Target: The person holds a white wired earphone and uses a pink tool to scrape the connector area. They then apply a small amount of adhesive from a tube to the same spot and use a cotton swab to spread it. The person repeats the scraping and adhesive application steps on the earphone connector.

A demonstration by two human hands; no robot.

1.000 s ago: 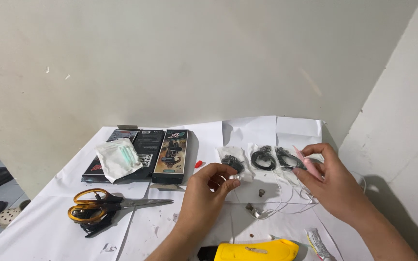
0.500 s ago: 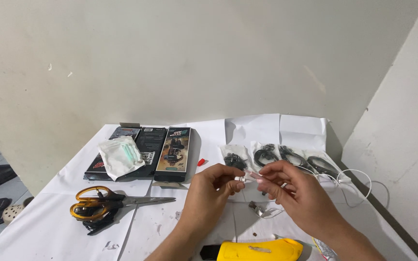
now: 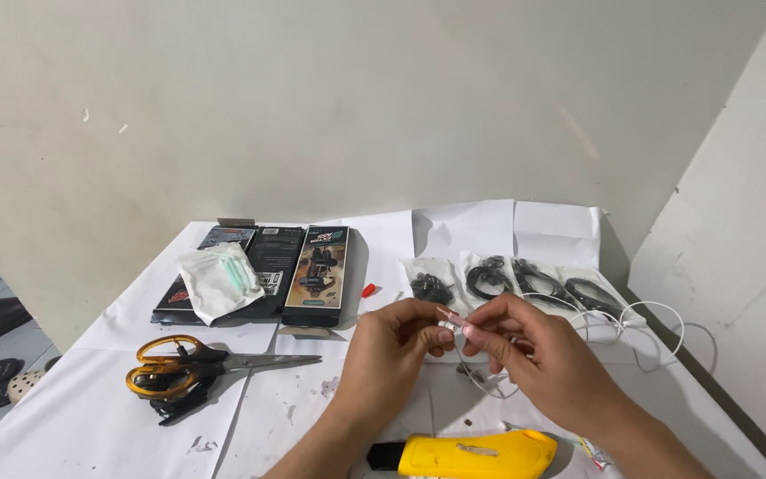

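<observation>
My left hand point(image 3: 392, 350) and my right hand point(image 3: 534, 355) meet over the middle of the white paper-covered table point(image 3: 73, 417). Both pinch a small white part on a thin white cable point(image 3: 658, 310), fingertips touching at the centre. The cable loops away to the right across the table. Just behind my hands lie several clear plastic bags point(image 3: 525, 279) holding coiled black cables, set side by side.
Orange-handled scissors point(image 3: 188, 364) lie at the left. Dark flat boxes point(image 3: 299, 270) with a white packet point(image 3: 219, 279) on top sit behind them. A yellow utility knife point(image 3: 476, 452) lies at the near edge. A small red bit point(image 3: 368, 290) lies near the boxes.
My right hand has come in from the bags at the right to meet my left hand at the centre. The view has shifted slightly.
</observation>
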